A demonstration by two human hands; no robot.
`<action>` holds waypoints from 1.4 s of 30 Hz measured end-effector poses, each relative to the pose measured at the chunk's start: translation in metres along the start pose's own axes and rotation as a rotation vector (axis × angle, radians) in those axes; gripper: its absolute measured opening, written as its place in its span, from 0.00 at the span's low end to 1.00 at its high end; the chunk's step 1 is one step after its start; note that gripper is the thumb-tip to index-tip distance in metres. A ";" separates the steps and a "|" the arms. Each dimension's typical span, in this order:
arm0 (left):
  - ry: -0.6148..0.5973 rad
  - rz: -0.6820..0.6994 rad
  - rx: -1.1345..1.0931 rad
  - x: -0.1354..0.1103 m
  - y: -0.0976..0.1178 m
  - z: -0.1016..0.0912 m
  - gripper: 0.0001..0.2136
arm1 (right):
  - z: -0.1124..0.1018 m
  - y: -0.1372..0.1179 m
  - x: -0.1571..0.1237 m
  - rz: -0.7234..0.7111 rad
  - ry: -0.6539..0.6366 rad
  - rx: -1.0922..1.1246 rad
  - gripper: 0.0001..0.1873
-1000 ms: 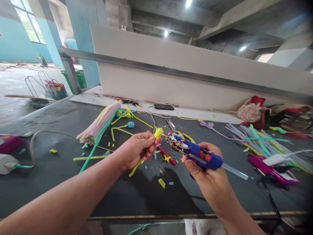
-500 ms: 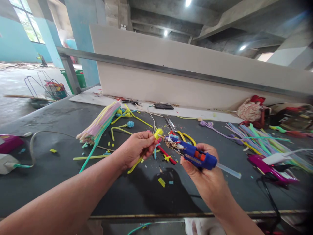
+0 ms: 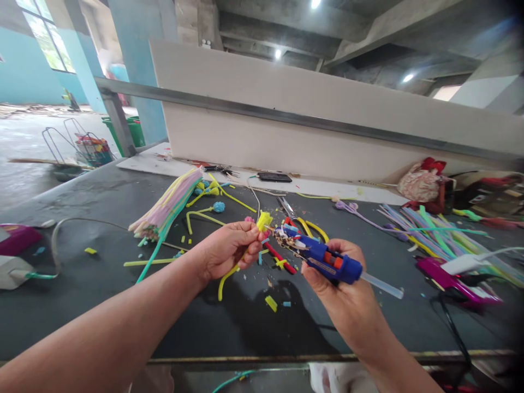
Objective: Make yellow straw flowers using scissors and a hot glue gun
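Observation:
My left hand [image 3: 231,250] pinches a yellow pipe cleaner flower [image 3: 263,221]; a bent yellow stem hangs below the fingers. My right hand [image 3: 344,273] is wrapped round a blue hot glue gun [image 3: 327,259], with a clear glue stick [image 3: 382,285] sticking out of its back end. The gun's dirty nozzle points left, right at the yellow flower; whether it touches cannot be told. Behind the gun lie scissors with yellow handles [image 3: 313,229]. Under the hands are a red pipe cleaner [image 3: 282,261] and small yellow and blue cut pieces.
A bundle of pastel pipe cleaners [image 3: 167,204] lies at left, with a loose pile [image 3: 438,229] at right. A blue pompom-like head [image 3: 219,207] sits on a yellow stem. Further back are a phone [image 3: 274,177] and a white board [image 3: 327,136]. A magenta power strip [image 3: 458,281] lies at right.
The yellow flower has turned slightly in my left hand, and its stem now hangs more steeply. My right hand and the glue gun have hardly moved.

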State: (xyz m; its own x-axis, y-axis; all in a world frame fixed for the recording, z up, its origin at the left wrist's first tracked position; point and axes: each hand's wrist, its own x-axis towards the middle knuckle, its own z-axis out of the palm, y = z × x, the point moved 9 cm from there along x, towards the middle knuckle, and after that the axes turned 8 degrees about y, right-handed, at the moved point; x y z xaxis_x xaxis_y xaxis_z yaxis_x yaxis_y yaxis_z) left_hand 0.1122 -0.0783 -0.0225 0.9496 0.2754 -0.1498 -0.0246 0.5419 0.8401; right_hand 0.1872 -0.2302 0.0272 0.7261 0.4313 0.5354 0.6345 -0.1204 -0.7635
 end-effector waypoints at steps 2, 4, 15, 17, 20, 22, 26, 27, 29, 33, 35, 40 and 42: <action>-0.008 -0.016 -0.004 0.000 -0.001 0.001 0.07 | 0.000 0.000 0.001 -0.004 0.005 0.000 0.20; -0.016 -0.031 -0.010 0.001 -0.002 0.000 0.07 | 0.000 0.000 0.001 -0.011 0.002 0.007 0.20; 0.056 0.029 0.037 0.002 -0.001 -0.005 0.09 | -0.001 -0.006 0.000 -0.003 0.010 0.025 0.20; 0.072 0.038 0.071 0.002 -0.002 -0.005 0.09 | 0.003 -0.009 0.000 -0.023 -0.011 0.011 0.18; 0.063 0.048 0.084 0.003 -0.001 -0.004 0.09 | 0.006 -0.010 0.000 -0.016 -0.038 0.026 0.18; 0.033 0.035 0.051 0.003 -0.001 -0.004 0.08 | 0.004 -0.005 0.002 0.019 -0.027 0.053 0.19; -0.067 -0.023 -0.041 0.002 -0.002 0.000 0.06 | 0.000 0.004 0.004 0.058 -0.004 0.068 0.22; -0.084 -0.039 -0.059 0.002 -0.002 0.000 0.05 | 0.000 0.004 0.004 0.046 -0.001 0.058 0.22; -0.098 -0.067 -0.091 0.002 -0.003 0.001 0.04 | 0.001 0.005 0.003 0.022 -0.007 0.034 0.21; -0.108 -0.092 -0.112 0.001 -0.004 0.001 0.04 | 0.000 0.005 0.001 0.022 -0.016 0.030 0.21; -0.112 -0.097 -0.108 0.001 -0.005 0.002 0.05 | 0.000 0.003 0.001 0.015 -0.019 0.036 0.21; -0.095 -0.085 -0.078 0.001 -0.006 0.000 0.05 | 0.003 0.000 0.000 -0.010 -0.046 0.019 0.19; -0.085 -0.065 -0.059 0.003 -0.005 -0.001 0.05 | 0.002 0.000 0.000 -0.015 -0.050 0.011 0.19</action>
State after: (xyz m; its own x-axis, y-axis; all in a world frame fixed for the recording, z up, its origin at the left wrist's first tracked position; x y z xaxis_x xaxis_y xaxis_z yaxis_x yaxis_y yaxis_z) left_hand 0.1144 -0.0794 -0.0279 0.9728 0.1713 -0.1558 0.0215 0.6029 0.7975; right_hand 0.1867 -0.2280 0.0267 0.7022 0.4774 0.5282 0.6419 -0.1036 -0.7597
